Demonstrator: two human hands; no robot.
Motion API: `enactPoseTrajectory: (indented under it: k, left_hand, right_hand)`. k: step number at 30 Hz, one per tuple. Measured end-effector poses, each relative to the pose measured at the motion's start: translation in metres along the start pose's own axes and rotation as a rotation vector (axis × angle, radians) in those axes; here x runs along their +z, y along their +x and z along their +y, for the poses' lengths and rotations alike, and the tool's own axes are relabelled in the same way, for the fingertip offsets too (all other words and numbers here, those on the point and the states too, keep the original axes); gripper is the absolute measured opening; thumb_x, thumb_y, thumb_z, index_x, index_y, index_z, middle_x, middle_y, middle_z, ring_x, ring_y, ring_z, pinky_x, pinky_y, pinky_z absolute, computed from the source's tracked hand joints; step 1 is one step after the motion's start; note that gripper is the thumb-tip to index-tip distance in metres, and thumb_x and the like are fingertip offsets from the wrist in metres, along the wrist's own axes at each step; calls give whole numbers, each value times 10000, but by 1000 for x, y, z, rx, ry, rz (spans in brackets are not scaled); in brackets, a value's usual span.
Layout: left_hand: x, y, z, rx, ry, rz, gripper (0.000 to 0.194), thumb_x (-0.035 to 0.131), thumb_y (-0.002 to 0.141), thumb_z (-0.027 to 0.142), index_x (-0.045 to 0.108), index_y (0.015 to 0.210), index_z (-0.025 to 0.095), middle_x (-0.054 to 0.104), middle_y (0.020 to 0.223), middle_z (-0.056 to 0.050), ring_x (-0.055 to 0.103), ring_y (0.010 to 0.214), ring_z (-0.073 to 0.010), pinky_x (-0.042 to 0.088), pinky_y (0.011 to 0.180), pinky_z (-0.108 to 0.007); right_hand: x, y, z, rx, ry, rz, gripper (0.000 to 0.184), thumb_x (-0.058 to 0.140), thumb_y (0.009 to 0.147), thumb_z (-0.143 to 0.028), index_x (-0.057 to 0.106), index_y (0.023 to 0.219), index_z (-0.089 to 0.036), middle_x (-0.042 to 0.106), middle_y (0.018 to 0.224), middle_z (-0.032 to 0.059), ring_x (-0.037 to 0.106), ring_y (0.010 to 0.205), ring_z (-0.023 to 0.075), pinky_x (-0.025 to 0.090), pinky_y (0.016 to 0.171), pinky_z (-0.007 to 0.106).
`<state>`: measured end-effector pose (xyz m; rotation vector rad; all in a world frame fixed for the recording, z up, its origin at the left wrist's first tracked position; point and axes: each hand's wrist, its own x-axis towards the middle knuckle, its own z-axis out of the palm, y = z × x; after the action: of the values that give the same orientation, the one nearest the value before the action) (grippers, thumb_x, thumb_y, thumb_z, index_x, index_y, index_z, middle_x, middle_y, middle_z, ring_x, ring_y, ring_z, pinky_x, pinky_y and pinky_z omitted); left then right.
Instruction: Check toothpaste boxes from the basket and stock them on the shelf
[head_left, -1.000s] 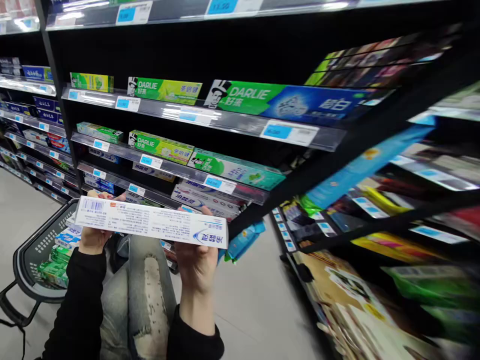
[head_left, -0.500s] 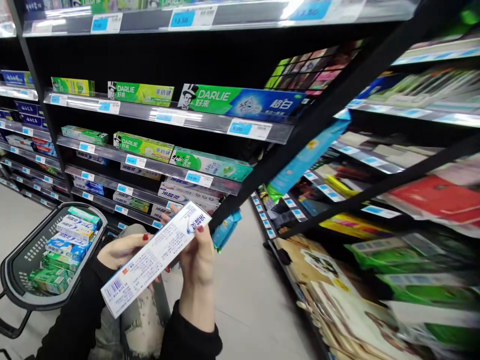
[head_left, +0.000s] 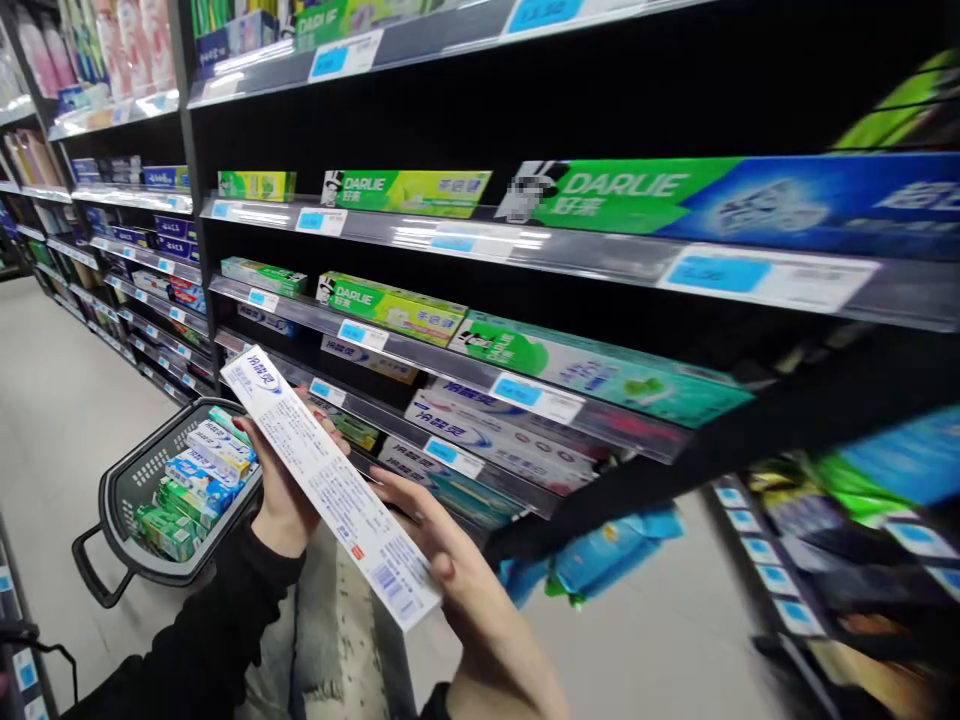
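Observation:
A long white toothpaste box (head_left: 330, 480) lies slantwise in front of me, its printed side with small text and a barcode facing up. My left hand (head_left: 281, 490) grips it near the upper end, with the thumb along the near edge and fingertips showing past the far edge. Beside the lower end is my right hand (head_left: 469, 580), fingers loosely stretched and apart, seeming to touch the box's edge. Part of that hand is hidden behind the box. On the left, a dark shopping basket (head_left: 120, 500) holds several toothpaste boxes (head_left: 199, 475).
Shelves of toothpaste run along the front, with a green and blue box (head_left: 645, 200) on one ledge (head_left: 555, 255) and price tags below. Blue packs (head_left: 615, 550) hang at the shelf's end. Another shelf rack (head_left: 780, 580) stands at right. Grey floor (head_left: 637, 640) lies between.
The toothpaste box has swung round, its logo end now at upper left. My left hand has moved to that end, and my right hand has loosened its grip. The view has turned left.

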<state>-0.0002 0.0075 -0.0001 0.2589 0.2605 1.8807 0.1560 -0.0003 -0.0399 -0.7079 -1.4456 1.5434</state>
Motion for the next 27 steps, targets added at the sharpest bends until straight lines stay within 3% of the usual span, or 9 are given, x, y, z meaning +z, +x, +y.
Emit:
enactPoseTrajectory:
  k: [2, 6, 11, 14, 19, 27]
  left_hand:
    - [2, 4, 7, 97, -29, 22, 423, 573, 825, 637, 689, 1016, 277, 612, 710, 12, 558, 620, -135, 481, 615, -266]
    - [1, 9, 13, 131, -15, 24, 417, 549, 834, 642, 680, 1082, 334, 638, 755, 30, 607, 714, -150, 509, 855, -339]
    - [-3, 15, 31, 133, 54, -21, 582, 503, 799, 713, 684, 1103, 251, 710, 1011, -61, 645, 1013, -259, 431, 1025, -511]
    - [-4, 19, 44, 152, 86, -5, 549, 514, 801, 673, 706, 1011, 205, 715, 1024, -87, 617, 1108, -293, 398, 1052, -553]
    - [-2, 18, 44, 90, 40, 55, 408, 512, 826, 522, 724, 890, 180, 727, 849, -62, 661, 993, -261, 386, 1068, -564]
    - [-6, 16, 41, 110, 74, 2, 362, 563, 796, 518, 723, 817, 194, 723, 802, -37, 674, 927, -229, 390, 1088, -518]
  right_hand:
    - [0, 1, 1, -61, 9, 6, 811, 778, 568, -678, 625, 1229, -233, 687, 1158, 129, 681, 959, 302, 561, 801, 403]
    - [11, 7, 1, -140, -8, 217, 540, 826, 610, -487, 683, 1062, -227, 691, 1130, 110, 656, 1004, 296, 537, 851, 399]
    - [18, 12, -1, -244, 50, 560, 387, 747, 703, -430, 668, 1028, -236, 686, 1146, 94, 632, 1029, 270, 515, 848, 383]
    - [17, 11, -2, -295, 107, 693, 372, 742, 703, -394, 666, 1034, -240, 711, 1062, 75, 641, 998, 255, 512, 875, 396]
    - [13, 9, -5, -342, 142, 761, 385, 755, 678, -370, 688, 1025, -218, 708, 1105, 96, 649, 989, 266, 509, 908, 452]
    - [15, 9, -6, -384, 146, 784, 363, 692, 726, -338, 687, 1061, -199, 704, 1138, 122, 610, 1146, 303, 419, 1024, 521]
